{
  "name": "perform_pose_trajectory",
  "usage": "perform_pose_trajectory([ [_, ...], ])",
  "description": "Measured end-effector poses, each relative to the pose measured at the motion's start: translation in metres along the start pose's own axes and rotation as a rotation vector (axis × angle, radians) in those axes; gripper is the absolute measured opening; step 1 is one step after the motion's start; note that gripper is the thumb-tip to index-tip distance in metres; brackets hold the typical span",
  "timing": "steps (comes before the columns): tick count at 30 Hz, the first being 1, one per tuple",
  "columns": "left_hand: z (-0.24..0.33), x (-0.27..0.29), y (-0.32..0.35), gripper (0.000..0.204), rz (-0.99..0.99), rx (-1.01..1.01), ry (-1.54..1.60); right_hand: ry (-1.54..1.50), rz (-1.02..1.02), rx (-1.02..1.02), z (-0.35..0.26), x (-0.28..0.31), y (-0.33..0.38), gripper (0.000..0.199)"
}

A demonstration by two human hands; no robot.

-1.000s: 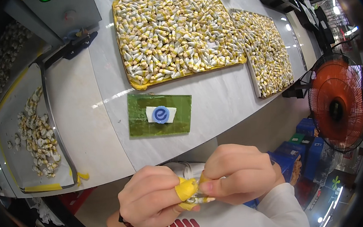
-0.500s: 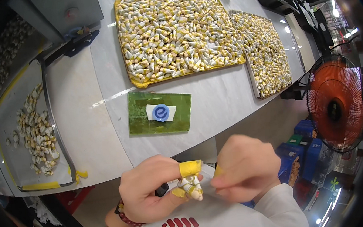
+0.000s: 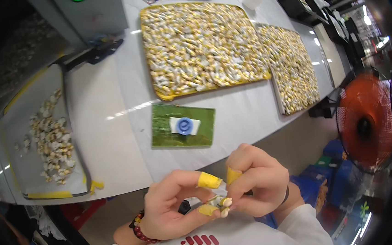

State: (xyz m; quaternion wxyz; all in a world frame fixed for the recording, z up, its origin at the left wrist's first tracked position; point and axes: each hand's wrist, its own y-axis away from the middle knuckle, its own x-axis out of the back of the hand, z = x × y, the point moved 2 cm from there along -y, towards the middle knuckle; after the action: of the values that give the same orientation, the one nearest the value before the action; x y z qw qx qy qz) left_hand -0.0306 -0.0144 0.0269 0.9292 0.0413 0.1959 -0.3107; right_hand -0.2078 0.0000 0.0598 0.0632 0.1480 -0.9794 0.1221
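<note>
Near my chest, my left hand (image 3: 177, 204) pinches a small cluster of white-and-gold pieces (image 3: 224, 205) with rounded pale ends. Yellow tape wraps its thumb and index finger. My right hand (image 3: 258, 180) is closed too, its fingertips pinching at the right side of the same cluster; its index finger also bears yellow tape. The fingers partly cover the pieces, so their full shape is hidden. Beyond my hands on the table lies a green slab (image 3: 162, 136) with a white paper piece and a blue round disc (image 3: 185, 126) on it.
Two trays (image 3: 168, 97) (image 3: 279, 102) packed with small white-and-gold pieces stand on the far table. At left, a grey tray (image 3: 27, 175) holds a looser pile. A grey machine (image 3: 98, 15) stands behind it. To the right are an orange fan (image 3: 365, 109) and blue crates (image 3: 335, 167).
My right hand has moved left and met the pieces in my left hand, which have turned. The view has shifted, so the table things sit slightly lower and farther right.
</note>
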Motion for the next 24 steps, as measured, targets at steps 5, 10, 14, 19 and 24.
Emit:
perform_pose_trajectory([
  [5, 0.047, 0.032, 0.010, 0.019, 0.070, 0.032, -0.676, 0.176, -0.118, 0.039, 0.002, -0.003, -0.003, 0.024],
  [10, 0.118, 0.109, 0.023, 0.022, 0.470, 0.212, -1.470, 0.239, -0.005, -0.028, 0.013, 0.018, 0.008, 0.019],
  [14, 0.148, 0.171, 0.016, 0.030, 0.440, 0.069, -1.943, 0.278, 0.043, -0.091, 0.016, 0.025, 0.019, 0.018],
  [19, 0.149, 0.244, -0.078, 0.036, 0.626, 0.187, -1.852, 0.382, 0.005, -0.074, 0.011, 0.022, 0.022, 0.017],
  [24, 0.125, 0.317, -0.142, 0.035, 0.513, 0.148, -2.147, 0.460, 0.137, -0.145, 0.004, 0.037, 0.039, 0.015],
])
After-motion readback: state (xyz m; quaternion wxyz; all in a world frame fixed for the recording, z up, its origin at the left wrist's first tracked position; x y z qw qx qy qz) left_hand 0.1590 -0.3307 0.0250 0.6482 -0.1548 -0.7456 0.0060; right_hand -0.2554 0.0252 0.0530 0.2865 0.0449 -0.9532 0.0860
